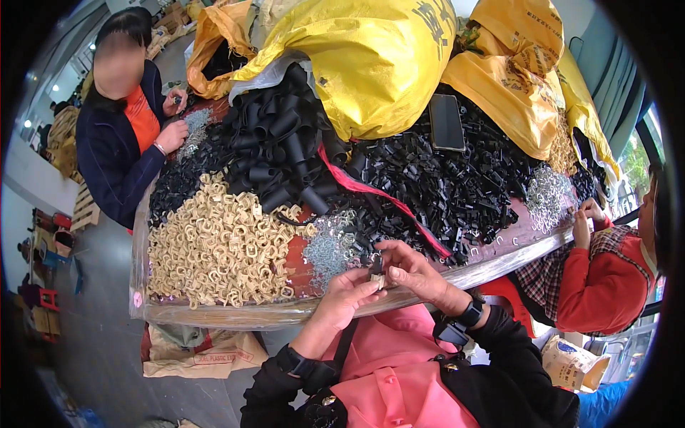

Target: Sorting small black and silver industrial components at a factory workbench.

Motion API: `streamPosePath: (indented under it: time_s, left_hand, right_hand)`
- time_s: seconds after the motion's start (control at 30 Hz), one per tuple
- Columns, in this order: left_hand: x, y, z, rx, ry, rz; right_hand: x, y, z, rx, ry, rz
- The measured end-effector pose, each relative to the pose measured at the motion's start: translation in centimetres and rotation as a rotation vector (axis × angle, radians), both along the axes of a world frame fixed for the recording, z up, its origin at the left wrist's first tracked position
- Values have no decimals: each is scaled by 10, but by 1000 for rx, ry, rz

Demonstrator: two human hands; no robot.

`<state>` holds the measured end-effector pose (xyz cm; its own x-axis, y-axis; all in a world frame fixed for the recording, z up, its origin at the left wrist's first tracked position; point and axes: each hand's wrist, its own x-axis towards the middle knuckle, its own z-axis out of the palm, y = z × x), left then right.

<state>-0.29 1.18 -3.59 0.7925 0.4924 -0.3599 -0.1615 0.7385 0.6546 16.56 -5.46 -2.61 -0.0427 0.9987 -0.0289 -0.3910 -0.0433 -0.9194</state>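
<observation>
Nearest: left hand and right hand, together at the near edge of the tabletop, fingers of both pinched on a small black clip with a pale piece held between them, just above the rim. Just beyond, touching distance: heap of silvery wire rings. To the left: broad pile of beige plastic loops, spread to the plastic-wrapped tabletop edge. Behind: mound of short black tubes, a red strap trailing from it toward the hands. To the right: large heap of small black plastic parts, a dark phone lying flat on top. Farther right: second cluster of wire rings, beside a co-worker's hands, red sleeves. Far left: another person in dark jacket, hands at a third ring pile. Rearmost: yellow sacks, bulging over the heaps.
</observation>
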Motion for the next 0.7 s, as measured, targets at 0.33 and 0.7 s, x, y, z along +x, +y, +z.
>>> streamPosePath:
  time_s: [0.33, 0.7]
  left_hand:
    - [-41, 10, -14, 119, -117, 226]
    - [-102, 21, -14, 141, -84, 529]
  right_hand:
    - [23, -11, 2, 146, -1109, -106]
    - [-8, 22, 4, 344, -1389, 34]
